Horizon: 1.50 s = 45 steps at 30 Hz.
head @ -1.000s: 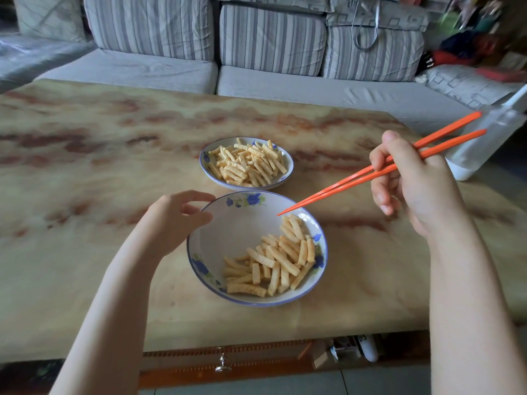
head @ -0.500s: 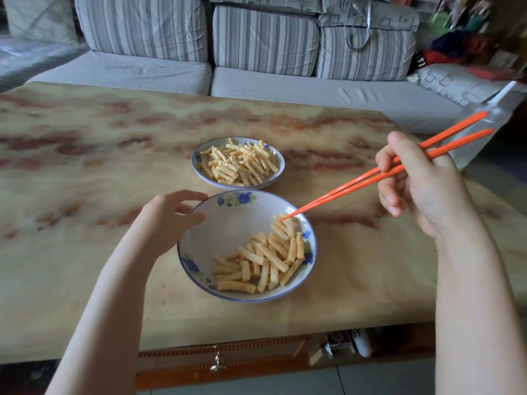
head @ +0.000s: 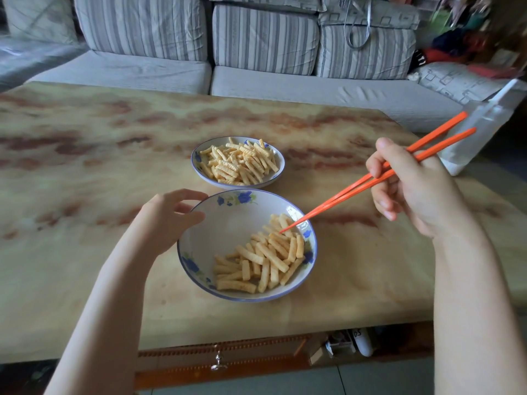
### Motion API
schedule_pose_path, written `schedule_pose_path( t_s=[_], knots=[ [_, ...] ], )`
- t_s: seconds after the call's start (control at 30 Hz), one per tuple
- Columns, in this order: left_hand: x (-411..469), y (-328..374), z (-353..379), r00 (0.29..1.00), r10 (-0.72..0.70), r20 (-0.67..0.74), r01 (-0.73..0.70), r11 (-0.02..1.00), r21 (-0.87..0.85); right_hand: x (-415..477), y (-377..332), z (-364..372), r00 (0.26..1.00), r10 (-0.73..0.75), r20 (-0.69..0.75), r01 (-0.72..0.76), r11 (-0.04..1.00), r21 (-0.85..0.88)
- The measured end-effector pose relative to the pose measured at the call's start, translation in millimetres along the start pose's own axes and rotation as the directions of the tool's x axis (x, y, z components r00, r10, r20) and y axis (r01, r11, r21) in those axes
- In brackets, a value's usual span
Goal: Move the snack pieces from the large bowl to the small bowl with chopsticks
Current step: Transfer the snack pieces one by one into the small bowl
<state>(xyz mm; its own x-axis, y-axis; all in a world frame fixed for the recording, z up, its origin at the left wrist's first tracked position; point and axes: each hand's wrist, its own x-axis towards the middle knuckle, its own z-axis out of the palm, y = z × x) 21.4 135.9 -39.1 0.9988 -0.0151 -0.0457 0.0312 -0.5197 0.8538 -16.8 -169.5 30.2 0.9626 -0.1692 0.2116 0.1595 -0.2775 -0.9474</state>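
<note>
Head: right hand [head: 413,192] holds chopsticks [head: 336,198] on snacks [head: 262,255]

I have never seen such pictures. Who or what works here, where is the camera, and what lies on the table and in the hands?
There is no machine here: a person works with two bare hands. The camera sits on the person's head and looks forward and down, so you see both forearms from above. On the table stand a large bowl, nearer, and a small bowl behind it. Both hold snack pieces. The left hand holds the large bowl's rim. The right hand grips orange chopsticks, whose tips reach the snack pieces in the large bowl; no piece is lifted yet. A sofa stands behind the table.
</note>
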Motion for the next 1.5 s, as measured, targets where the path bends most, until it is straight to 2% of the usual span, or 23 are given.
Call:
schedule_pose_path(
  t_s=[0.1, 0.33, 0.5, 0.63, 0.87, 1.1, 1.33, 1.5],
  knots=[
    [0, 0, 0, 1.0, 0.006, 0.003, -0.006, 1.0, -0.002, 1, -1, 5, 0.998, -0.014, -0.054, 0.017, 0.998, 0.054],
    [-1, -1, -1, 1.0, 0.013, 0.004, -0.012, 1.0, -0.006, 11, 2, 23, 0.965, -0.029, -0.259, 0.12, 0.931, 0.346],
    [-1, -1, -1, 1.0, 0.004, 0.005, -0.004, 1.0, -0.024, 18, 11, 46, 0.929, 0.005, -0.37, 0.131, 0.931, 0.34],
    [0, -1, -1, 1.0, 0.003, 0.007, -0.003, 1.0, -0.018, 22, 18, 64, 0.918, 0.008, -0.395, 0.13, 0.938, 0.322],
    [2, -2, 0, 1.0, 0.002, 0.005, -0.002, 1.0, -0.006, 28, 28, 87, 0.939, -0.03, -0.341, 0.132, 0.951, 0.281],
    [1, -2, -2, 1.0, 0.001, 0.01, 0.0, 1.0, -0.021, 25, 19, 71, 0.951, -0.071, -0.3, 0.149, 0.957, 0.247],
    [2, -2, -1, 1.0, -0.008, 0.012, 0.008, 1.0, -0.017, 16, 9, 35, 0.995, -0.074, -0.068, 0.087, 0.972, 0.217],
    [1, -2, -1, 1.0, -0.01, 0.007, 0.01, 1.0, -0.001, 9, 5, 22, 1.0, -0.02, 0.0, 0.019, 0.993, 0.119]
  ],
)
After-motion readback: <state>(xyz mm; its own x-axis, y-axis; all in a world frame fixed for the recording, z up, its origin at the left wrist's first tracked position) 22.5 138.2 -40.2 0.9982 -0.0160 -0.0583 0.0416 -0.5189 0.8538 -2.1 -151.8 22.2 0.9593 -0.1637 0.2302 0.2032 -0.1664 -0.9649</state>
